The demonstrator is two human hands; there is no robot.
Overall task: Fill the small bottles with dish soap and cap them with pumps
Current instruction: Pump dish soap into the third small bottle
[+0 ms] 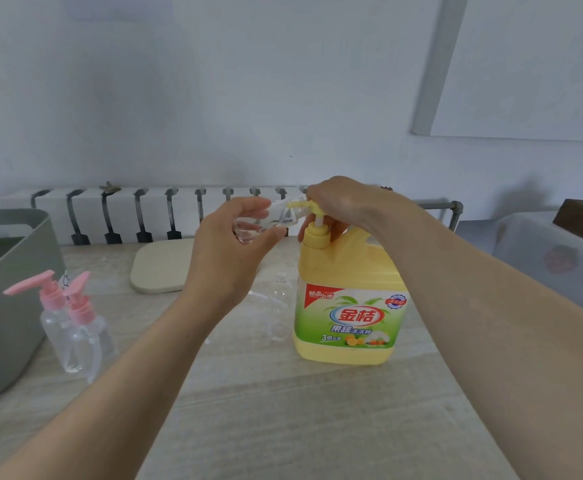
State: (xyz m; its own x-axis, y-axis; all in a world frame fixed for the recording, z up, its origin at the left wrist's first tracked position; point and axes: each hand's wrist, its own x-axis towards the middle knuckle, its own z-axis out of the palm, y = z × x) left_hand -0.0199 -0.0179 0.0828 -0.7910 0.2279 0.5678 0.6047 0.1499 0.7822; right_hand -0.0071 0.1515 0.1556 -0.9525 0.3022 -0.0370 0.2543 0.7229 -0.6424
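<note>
The grey tub (2, 289) was cut off by the left edge; the yellow dish soap jug (349, 323) stood upright on the table (283, 410), label towards the camera; the right hand (345, 206) was closed over the jug's pump head (312, 206), hiding its top, thumb curled beneath; the left hand (227, 244) pinched a small clear bottle (266, 220) between fingers and thumb, just left of the pump; its transparent body was hard to make out; its long axis rose from lower left to upper right, open neck meeting the nozzle tip; another empty bottle (279, 306), faint, stood beside the jug.
</note>
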